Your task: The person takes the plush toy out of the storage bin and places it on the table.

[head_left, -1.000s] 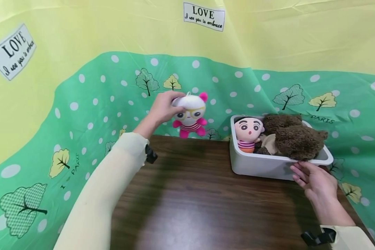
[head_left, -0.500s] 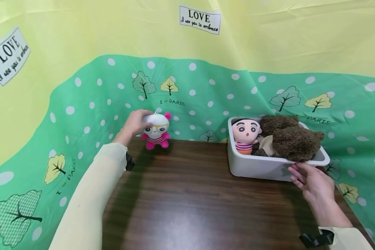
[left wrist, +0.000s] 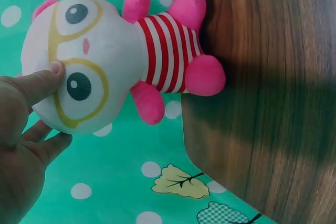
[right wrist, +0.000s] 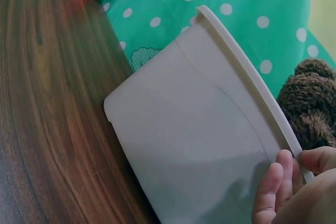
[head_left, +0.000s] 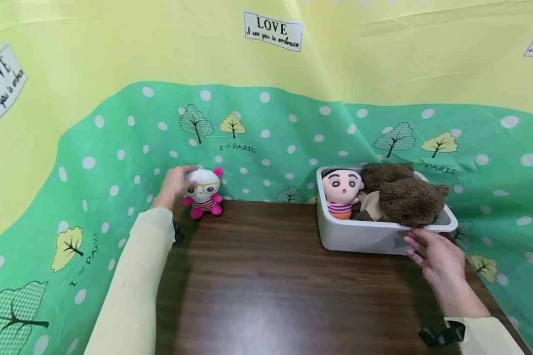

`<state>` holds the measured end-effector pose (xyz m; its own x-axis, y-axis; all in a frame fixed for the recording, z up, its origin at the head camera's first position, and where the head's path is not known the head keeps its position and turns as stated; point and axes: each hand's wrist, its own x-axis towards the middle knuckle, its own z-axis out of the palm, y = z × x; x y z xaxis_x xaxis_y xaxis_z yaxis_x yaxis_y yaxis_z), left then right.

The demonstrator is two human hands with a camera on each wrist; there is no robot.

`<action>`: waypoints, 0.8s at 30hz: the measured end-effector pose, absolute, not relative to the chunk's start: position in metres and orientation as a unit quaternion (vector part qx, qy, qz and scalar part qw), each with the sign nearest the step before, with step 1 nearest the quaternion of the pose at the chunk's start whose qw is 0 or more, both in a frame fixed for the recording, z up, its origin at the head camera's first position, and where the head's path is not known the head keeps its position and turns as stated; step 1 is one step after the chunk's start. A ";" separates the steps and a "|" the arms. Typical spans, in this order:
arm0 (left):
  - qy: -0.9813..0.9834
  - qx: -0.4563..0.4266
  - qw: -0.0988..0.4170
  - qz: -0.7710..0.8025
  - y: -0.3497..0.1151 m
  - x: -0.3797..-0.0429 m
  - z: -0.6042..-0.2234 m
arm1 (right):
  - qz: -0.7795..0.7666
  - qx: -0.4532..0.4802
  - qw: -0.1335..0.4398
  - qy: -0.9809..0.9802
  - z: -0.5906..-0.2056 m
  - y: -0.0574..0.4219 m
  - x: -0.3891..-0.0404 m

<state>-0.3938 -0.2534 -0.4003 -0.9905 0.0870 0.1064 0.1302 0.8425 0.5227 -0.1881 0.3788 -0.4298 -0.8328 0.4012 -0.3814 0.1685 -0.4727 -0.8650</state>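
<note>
A white and pink panda plush (head_left: 206,195) with yellow glasses and a red-striped body stands upright at the back left of the table. My left hand (head_left: 175,186) grips it by the head, the thumb on its face in the left wrist view, where its pink feet (left wrist: 206,75) are at the wooden surface. At the right, my right hand (head_left: 439,256) pinches the front rim of a light grey bin (head_left: 364,237), thumb at the rim and fingers against the outer wall. Inside the bin lie a boy doll (head_left: 341,190) with a striped shirt and a brown teddy bear (head_left: 410,201).
The dark wooden table (head_left: 266,286) stretches between the two hands. Behind and along both sides hangs a yellow and green cloth (head_left: 288,143) printed with dots and trees, close to the table's edges.
My left hand has carried the panda plush left and down, from in front of the cloth to the table's back left. My right hand has stayed at the bin's rim. The head view has shifted slightly.
</note>
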 end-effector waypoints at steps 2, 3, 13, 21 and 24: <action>-0.958 -0.051 0.034 -0.279 -0.255 -0.394 -0.401 | 0.808 -0.281 0.071 -0.513 -0.429 0.378 -0.188; -0.958 -0.050 0.031 -0.280 -0.254 -0.394 -0.402 | 0.808 -0.281 0.071 -0.513 -0.429 0.378 -0.188; -0.974 -0.046 0.072 -0.209 -0.250 -0.394 -0.405 | 0.805 -0.281 0.060 -0.519 -0.431 0.380 -0.189; -0.979 -0.042 0.097 -0.175 -0.247 -0.390 -0.403 | 0.804 -0.279 0.060 -0.521 -0.432 0.382 -0.188; -0.978 -0.048 0.093 -0.178 -0.246 -0.390 -0.399 | 0.803 -0.279 0.059 -0.523 -0.431 0.383 -0.188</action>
<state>-0.3898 -0.2459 -0.3991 -0.9780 0.0600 0.1999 0.1266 0.9319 0.3398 -0.1884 0.3826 -0.4313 -0.8376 0.3860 -0.3866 0.1976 -0.4457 -0.8731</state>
